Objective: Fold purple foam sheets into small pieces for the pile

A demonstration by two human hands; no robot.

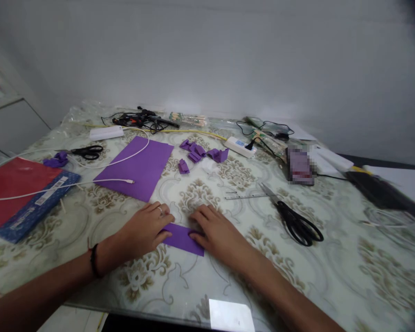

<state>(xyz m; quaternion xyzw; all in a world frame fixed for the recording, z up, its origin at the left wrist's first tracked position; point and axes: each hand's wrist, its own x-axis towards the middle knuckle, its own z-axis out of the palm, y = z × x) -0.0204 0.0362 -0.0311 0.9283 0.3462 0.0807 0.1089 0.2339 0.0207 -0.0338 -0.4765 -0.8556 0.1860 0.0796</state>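
A strip of purple paper (pixel 184 240) lies on the patterned tabletop in front of me. My left hand (pixel 145 227) is closed at its left end, thumb and fingers on the paper. My right hand (pixel 217 232) grips the other end, with a thumb curled over the near edge. The fingertips partly hide both ends. Beyond my left hand is a larger purple sheet (pixel 141 163), crossed by a white cable (pixel 115 181). Several folded purple paper pieces (pixel 195 152) sit farther back. To the right of my right hand are black-handled scissors (pixel 297 223), beside a clear ruler (pixel 247 195).
A red and blue packet (pixel 55 193) is at the left, near crumpled purple paper (pixel 57 160) and smaller scissors (pixel 90 152). At the back are tangled black cables (pixel 141 120) and a white power strip (pixel 240 146). A phone (pixel 300 166) stands to the right.
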